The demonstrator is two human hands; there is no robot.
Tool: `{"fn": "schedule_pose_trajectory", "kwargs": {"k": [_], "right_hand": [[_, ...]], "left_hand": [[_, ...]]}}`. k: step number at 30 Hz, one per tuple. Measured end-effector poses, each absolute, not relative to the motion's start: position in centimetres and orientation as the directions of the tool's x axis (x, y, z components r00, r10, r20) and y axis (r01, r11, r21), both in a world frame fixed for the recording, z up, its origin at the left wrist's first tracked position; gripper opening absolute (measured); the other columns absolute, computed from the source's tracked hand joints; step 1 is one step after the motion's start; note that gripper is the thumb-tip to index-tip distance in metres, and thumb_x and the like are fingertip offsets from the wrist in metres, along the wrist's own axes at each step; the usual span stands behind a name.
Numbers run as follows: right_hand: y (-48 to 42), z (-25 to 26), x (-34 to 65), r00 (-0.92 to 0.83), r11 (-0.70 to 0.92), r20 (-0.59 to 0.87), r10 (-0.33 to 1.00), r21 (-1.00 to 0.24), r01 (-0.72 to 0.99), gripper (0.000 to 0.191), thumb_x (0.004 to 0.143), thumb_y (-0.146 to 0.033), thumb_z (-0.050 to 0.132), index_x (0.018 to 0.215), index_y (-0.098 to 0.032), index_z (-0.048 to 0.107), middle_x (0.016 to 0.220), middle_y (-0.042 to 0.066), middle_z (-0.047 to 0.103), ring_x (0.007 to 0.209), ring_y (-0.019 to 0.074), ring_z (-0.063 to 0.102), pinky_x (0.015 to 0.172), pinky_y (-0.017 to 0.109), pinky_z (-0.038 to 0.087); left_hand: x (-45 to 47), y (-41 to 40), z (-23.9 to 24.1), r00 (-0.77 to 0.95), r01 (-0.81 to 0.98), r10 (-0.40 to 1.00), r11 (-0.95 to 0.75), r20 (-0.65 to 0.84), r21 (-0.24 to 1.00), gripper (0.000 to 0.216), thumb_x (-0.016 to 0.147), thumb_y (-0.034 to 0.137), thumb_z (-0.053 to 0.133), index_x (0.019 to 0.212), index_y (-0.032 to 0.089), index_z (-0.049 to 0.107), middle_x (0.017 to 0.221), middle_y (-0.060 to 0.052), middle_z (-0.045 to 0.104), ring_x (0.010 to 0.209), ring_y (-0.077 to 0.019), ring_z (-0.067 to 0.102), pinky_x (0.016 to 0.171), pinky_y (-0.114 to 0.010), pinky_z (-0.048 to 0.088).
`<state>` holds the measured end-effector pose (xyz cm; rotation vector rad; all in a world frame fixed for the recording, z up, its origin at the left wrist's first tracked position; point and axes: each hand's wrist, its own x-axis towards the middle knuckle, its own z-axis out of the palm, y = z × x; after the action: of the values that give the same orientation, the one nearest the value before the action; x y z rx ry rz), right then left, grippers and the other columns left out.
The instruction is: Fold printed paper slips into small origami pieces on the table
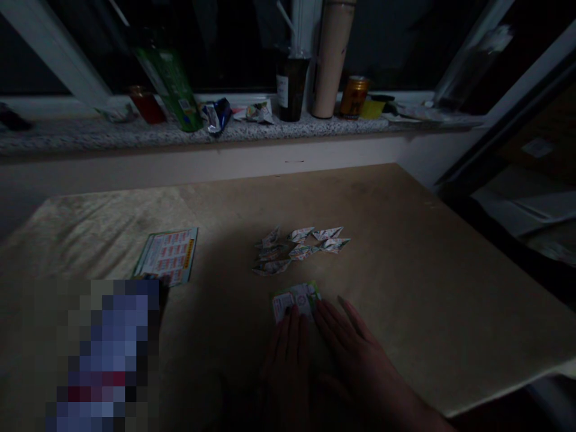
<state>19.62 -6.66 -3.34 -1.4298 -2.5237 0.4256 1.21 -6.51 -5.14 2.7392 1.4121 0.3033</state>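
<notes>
A small printed sheet of paper (pixel 302 295) with green edges lies flat on the brown table, close in front of me. My left hand (pixel 288 345) rests on its lower left part, fingers stretched out and side by side. Across its right edge lie the fingertips of my right hand (pixel 348 336), flat, with one finger spread from the rest. The hands cover the sheet's near part. Just beyond it sits a group of several folded paper boats (pixel 302 251), pointed at their ends and made of similar printed paper.
A printed sheet (pixel 168 255) lies to the left beside a pixelated patch. On the granite sill (pixel 252 133) stand a green bottle (pixel 173 90), a red jar (pixel 147 105), a dark cup with straw (pixel 291 87), a tall pinkish cylinder (pixel 332 60) and a gold can (pixel 354 97). The table (pixel 427 270) ends at the right.
</notes>
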Motion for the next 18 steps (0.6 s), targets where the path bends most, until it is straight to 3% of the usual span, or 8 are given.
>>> {"fn": "schedule_pose_trajectory", "kwargs": {"k": [5, 10, 18], "right_hand": [[-6.8, -3.1, 18.8, -0.494, 0.495, 0.097, 0.864, -0.338, 0.800, 0.082, 0.082, -0.033, 0.056, 0.146, -0.012, 0.009, 0.147, 0.013, 0.025, 0.136, 0.0304, 0.020, 0.111, 0.054, 0.020], [-7.1, -3.5, 17.5, -0.537, 0.540, 0.117, 0.835, -0.359, 0.761, 0.082, 0.086, -0.043, 0.048, 0.146, -0.008, 0.004, 0.148, 0.016, 0.020, 0.137, 0.0306, 0.016, 0.110, 0.052, 0.022], [-7.6, -4.3, 17.2, -0.494, 0.489, 0.085, 0.865, -0.361, 0.794, 0.073, 0.087, -0.043, 0.046, 0.143, -0.004, 0.019, 0.148, 0.017, 0.020, 0.138, 0.0292, 0.014, 0.109, 0.048, 0.027]], "left_hand": [[1.4, -6.7, -5.4, 0.560, 0.802, 0.816, -0.577, 0.141, 0.153, 0.078, 0.081, 0.027, 0.040, 0.145, 0.010, 0.000, 0.147, -0.015, 0.030, 0.130, -0.0302, 0.035, 0.102, -0.043, 0.033], [1.8, -6.5, -6.4, 0.491, 0.853, 0.842, -0.517, 0.221, 0.071, 0.075, 0.081, 0.016, 0.035, 0.144, 0.009, -0.005, 0.139, -0.013, 0.044, 0.125, -0.0250, 0.043, 0.102, -0.039, 0.034], [1.3, -7.1, -6.1, 0.498, 0.842, 0.824, -0.534, 0.271, 0.076, 0.070, 0.082, 0.014, 0.030, 0.145, 0.006, 0.000, 0.136, -0.016, 0.046, 0.125, -0.0247, 0.043, 0.097, -0.037, 0.040]]}}
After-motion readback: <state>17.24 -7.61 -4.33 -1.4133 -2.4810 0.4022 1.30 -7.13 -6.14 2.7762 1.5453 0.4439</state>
